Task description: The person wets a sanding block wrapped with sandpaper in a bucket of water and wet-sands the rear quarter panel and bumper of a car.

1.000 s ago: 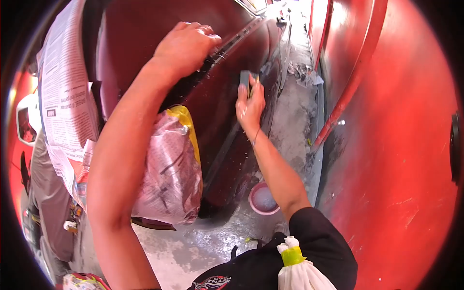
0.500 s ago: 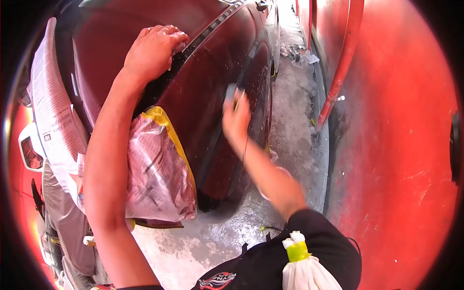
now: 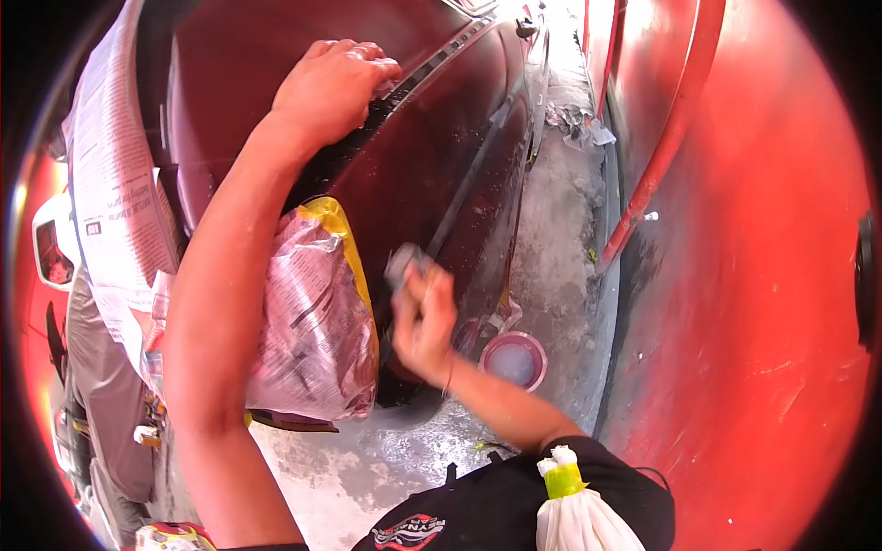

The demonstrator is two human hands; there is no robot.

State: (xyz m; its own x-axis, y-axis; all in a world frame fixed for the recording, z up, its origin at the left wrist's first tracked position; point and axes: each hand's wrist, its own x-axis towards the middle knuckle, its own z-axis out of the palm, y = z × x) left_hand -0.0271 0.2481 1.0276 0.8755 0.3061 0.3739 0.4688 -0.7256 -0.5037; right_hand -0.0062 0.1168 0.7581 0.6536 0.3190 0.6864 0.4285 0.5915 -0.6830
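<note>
My left hand (image 3: 335, 92) rests at the top edge of the dark maroon car panel (image 3: 432, 129), beside a black trim strip. Its fingers are curled round something wet and pale that I cannot make out. Lower down, my right hand (image 3: 425, 317) grips a small grey sanding pad (image 3: 407, 264) against the side of the panel; motion blurs the pad. White droplets speckle the dark surface. Between my forearms, a headlight-shaped part is covered with newspaper and plastic (image 3: 317, 321), edged with yellow tape (image 3: 333, 219).
A pink bucket of cloudy water (image 3: 487, 369) stands on the wet concrete floor (image 3: 556, 248). At right, a red wall (image 3: 753, 321) and a slanted red pole (image 3: 666, 147) border the narrow passage. More newspaper (image 3: 115, 184) covers the car's left part. A white cloth bundle (image 3: 588, 519) hangs at my chest.
My right hand has moved down and left along the panel with the grey pad. My left hand appears slightly further right as the view shifts. The pink bucket has come into fuller view.
</note>
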